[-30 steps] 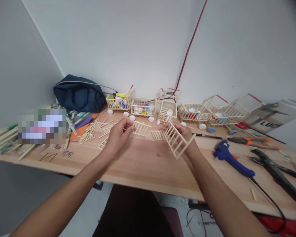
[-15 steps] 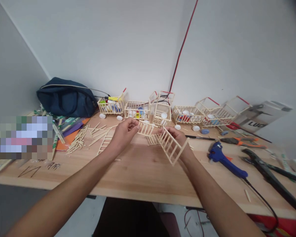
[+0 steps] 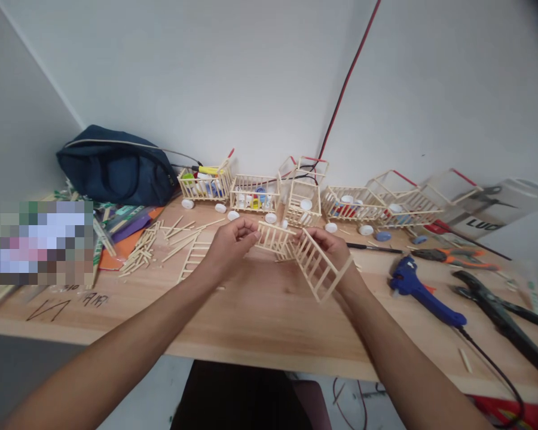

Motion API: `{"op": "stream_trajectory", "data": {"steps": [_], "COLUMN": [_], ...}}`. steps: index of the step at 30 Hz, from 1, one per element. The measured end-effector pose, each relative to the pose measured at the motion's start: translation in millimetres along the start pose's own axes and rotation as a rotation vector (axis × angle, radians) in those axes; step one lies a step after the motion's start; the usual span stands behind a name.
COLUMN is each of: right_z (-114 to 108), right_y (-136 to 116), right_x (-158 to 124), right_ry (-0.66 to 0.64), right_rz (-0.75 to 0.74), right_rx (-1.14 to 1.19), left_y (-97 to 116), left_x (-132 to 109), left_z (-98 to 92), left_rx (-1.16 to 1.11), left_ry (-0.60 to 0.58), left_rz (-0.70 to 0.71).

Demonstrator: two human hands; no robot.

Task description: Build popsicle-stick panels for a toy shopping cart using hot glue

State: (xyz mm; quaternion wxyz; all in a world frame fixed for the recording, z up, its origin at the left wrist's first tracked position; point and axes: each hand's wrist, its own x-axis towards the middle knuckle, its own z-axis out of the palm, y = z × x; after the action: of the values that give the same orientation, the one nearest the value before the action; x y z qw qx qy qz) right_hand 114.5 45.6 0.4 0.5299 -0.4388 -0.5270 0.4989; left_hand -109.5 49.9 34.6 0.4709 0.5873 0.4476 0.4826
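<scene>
My left hand (image 3: 229,243) pinches one end of a small wooden stick panel (image 3: 273,237), holding it above the wooden table (image 3: 260,310). My right hand (image 3: 332,248) grips a larger ladder-like stick frame (image 3: 319,267), tilted down toward me. The two pieces meet between my hands. Another stick panel (image 3: 283,251) lies on the table just beneath them, partly hidden.
A row of small stick carts (image 3: 251,192) with white cap wheels lines the wall. A dark blue bag (image 3: 112,166) sits back left, with loose sticks (image 3: 143,248) and a ladder piece (image 3: 192,258) nearby. A blue glue gun (image 3: 424,292), pliers (image 3: 452,255) and black cutters (image 3: 502,316) lie at right.
My left hand has picked a small stick panel off the table and brought it against the frame in my right hand. The camera view shifted slightly.
</scene>
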Motion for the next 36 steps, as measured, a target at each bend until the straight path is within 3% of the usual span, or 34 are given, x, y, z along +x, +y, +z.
{"op": "stream_trajectory", "data": {"steps": [8, 11, 16, 19, 24, 29, 36], "right_z": [0.1, 1.3, 4.4, 6.0, 14.4, 27.9, 26.4], "right_y": [-9.7, -14.3, -22.8, -27.7, -33.4, -25.5, -19.5], "right_x": [-3.8, -5.4, -8.9, -12.1, -17.8, -21.4, -21.1], "right_ry": [-0.012, -0.073, -0.176, -0.242, -0.411, -0.573, -0.488], "right_rz": [-0.017, -0.062, -0.027, -0.041, -0.277, -0.374, -0.303], "right_rx": [-0.057, -0.098, -0.092, -0.206, -0.737, -0.999, -1.076], "left_y": [0.0, 1.6, -0.9, -4.0, 0.5, 7.5, 6.0], "left_x": [-2.0, -1.8, -0.4, 1.7, 4.1, 3.7, 1.1], "left_z": [-2.8, -3.5, -3.4, -6.8, -18.2, -21.6, -12.7], "left_rx": [0.153, 0.241, 0.246, 0.113, -0.271, -0.45, -0.46], "left_ry": [-0.039, -0.057, -0.085, -0.066, -0.036, -0.046, -0.12], "left_rz": [0.081, 0.138, 0.111, 0.051, -0.134, -0.259, -0.25]}}
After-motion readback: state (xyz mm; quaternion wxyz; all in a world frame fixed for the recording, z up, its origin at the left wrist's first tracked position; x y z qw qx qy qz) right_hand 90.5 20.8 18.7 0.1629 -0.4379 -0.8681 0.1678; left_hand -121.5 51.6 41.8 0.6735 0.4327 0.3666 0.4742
